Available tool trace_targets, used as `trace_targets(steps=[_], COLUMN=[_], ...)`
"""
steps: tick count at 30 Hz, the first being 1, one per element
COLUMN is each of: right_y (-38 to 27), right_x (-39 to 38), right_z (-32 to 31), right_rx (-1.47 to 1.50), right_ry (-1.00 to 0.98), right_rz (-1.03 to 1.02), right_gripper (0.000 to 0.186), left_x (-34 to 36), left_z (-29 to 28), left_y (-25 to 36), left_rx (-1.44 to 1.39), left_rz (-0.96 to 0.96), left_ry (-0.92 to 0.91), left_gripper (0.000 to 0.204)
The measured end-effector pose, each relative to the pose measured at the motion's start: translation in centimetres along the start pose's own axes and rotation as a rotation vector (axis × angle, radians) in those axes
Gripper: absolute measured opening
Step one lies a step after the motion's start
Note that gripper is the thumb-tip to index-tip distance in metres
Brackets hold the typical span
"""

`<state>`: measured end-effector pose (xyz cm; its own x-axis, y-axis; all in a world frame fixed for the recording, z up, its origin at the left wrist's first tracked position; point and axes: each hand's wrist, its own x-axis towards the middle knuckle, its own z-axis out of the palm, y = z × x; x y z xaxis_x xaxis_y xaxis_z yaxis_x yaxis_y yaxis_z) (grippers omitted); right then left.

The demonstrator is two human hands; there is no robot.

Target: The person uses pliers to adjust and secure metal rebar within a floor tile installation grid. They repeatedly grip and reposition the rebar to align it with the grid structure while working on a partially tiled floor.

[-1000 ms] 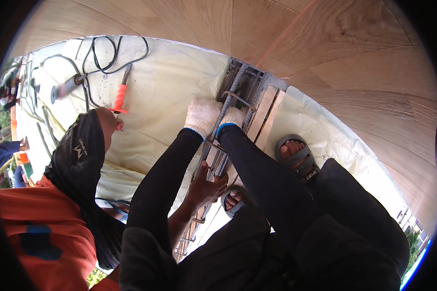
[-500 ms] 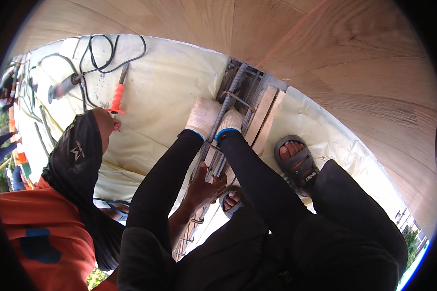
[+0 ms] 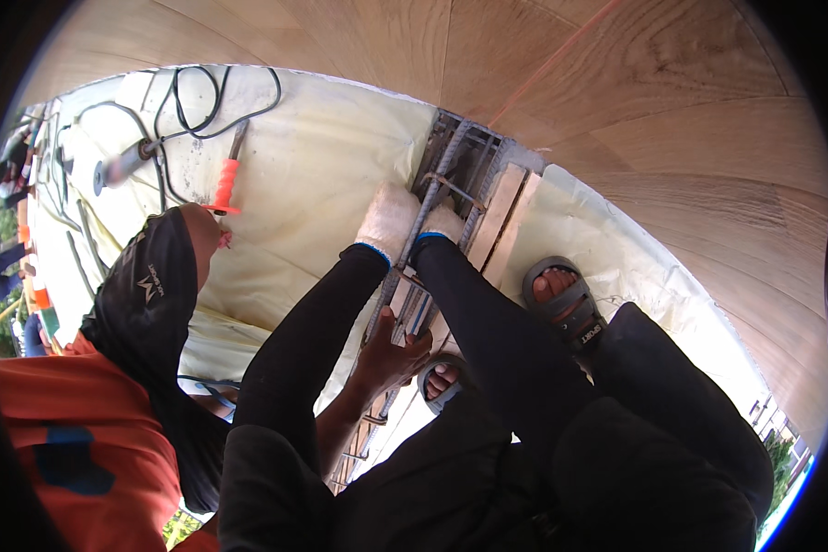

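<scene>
Two gloved hands of mine reach down to a rebar cage (image 3: 440,170) set in a narrow trench. My left hand (image 3: 388,219), in a white knitted glove with a blue cuff, lies against the left side of a long ribbed bar. On that bar's other side my right hand (image 3: 443,224), gloved alike, goes in below a stirrup (image 3: 457,190). The fingers of both hands are hidden, so their grip does not show. Closer to me, another person's bare hand (image 3: 391,357) touches the cage, thumb and fingers spread.
Pale sheeting (image 3: 294,156) covers the surface on both sides. Wooden strips (image 3: 501,216) edge the trench. A chisel with an orange hand guard (image 3: 224,187), an angle grinder (image 3: 124,166) and a cable (image 3: 193,124) lie at left. Wood-grain panelling (image 3: 616,101) curves across the top. A person in orange crouches at left.
My gloved hands shift only slightly at the bars. The other person's hand stays at nearly the same place on the cage.
</scene>
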<state>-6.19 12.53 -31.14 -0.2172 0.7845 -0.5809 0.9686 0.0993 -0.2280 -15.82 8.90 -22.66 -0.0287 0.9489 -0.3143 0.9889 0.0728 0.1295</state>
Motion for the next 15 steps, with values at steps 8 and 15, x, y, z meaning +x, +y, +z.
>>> trace_targets(steps=[8,15], right_y=[-0.4,-2.7], right_x=[-1.0,-4.0], right_z=[-1.2,-5.4], right_rx=[0.444,1.633], right_ry=[-0.094,0.027], right_rz=[0.225,0.685], right_gripper=[0.041,0.059], left_x=[-0.2,-0.2], left_z=[-1.4,-0.6], left_y=[1.1,0.5], left_rx=[0.019,0.015], left_rz=[-0.088,-0.038], left_ry=[0.015,-0.006], left_gripper=[0.015,0.018])
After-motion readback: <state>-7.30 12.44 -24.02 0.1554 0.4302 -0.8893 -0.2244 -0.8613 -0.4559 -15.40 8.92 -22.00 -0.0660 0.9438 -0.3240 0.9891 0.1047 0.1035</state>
